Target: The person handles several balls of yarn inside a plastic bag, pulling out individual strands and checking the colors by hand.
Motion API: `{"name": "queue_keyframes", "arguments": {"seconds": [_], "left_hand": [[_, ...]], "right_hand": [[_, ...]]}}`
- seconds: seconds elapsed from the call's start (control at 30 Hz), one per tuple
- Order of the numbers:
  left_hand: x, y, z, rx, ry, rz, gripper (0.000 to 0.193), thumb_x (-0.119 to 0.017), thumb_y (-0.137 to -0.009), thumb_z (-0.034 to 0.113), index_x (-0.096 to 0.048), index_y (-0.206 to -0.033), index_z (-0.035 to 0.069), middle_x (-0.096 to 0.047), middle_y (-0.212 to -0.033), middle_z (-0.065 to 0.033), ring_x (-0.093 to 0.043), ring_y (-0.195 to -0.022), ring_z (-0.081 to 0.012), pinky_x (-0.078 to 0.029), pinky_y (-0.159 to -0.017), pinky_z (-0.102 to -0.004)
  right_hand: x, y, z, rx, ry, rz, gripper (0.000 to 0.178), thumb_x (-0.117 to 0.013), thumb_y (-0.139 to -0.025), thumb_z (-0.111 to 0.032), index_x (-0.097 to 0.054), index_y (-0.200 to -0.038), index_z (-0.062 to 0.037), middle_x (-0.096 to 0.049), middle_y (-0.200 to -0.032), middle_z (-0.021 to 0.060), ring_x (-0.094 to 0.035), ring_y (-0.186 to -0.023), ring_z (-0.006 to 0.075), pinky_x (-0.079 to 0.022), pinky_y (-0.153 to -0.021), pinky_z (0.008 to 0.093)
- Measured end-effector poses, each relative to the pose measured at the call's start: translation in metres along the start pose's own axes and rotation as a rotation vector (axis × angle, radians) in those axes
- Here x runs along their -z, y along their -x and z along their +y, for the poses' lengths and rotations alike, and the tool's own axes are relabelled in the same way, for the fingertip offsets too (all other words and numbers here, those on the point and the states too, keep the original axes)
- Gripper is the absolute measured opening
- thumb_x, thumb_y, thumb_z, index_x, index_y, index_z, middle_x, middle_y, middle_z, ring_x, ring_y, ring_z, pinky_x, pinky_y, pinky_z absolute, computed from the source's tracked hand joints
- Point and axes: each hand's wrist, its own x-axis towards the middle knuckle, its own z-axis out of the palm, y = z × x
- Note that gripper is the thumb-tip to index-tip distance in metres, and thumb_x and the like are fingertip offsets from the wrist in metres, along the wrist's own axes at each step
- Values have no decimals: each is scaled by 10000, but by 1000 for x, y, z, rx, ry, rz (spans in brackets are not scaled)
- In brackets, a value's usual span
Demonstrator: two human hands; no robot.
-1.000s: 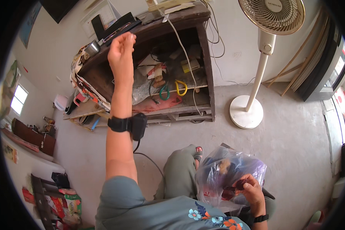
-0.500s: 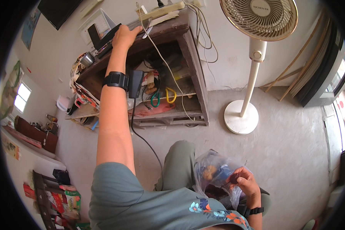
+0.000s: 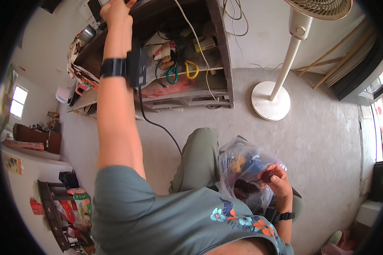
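Small dark-red object (image 3: 267, 176) pinched in the fingertips of the right hand (image 3: 280, 183), against a clear plastic bag (image 3: 226, 163), black cable (image 3: 161, 126) trailing left, left hand (image 3: 115, 13) near the cabinet (image 3: 222, 51) top, its grip unclear, forearm blocking shelves, white fan (image 3: 287, 63) beyond.

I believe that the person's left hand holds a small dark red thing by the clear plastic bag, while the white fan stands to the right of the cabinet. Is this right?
Not quite: the head view shows the right hand holding the small dark red thing by the clear plastic bag. The white fan does stand to the right of the cabinet.
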Motion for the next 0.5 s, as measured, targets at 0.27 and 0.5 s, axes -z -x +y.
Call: {"name": "queue_keyframes", "arguments": {"seconds": [0.27,0.5], "left_hand": [[116,178,70,-86,-40,-27,195,-609,-956,112,-575,-1109,-6,-623,-1034,-74,-617,-807,-162,-534,-654,-286],[257,254,-9,311,-87,171,237,-597,-953,78,-540,-1161,-20,-652,-992,-126,-647,-674,-191,-568,-580,-302]], "right_hand": [[1,7,18,-9,4,26,427,-757,-824,-263,-523,-1096,-32,-651,-986,260,-667,-707,276,-562,-649,367],[-8,1,28,-16,-5,88,465,-766,-805,-285,-513,-1100,-29,-650,-951,268,-669,-664,291,-567,-603,357]]}}
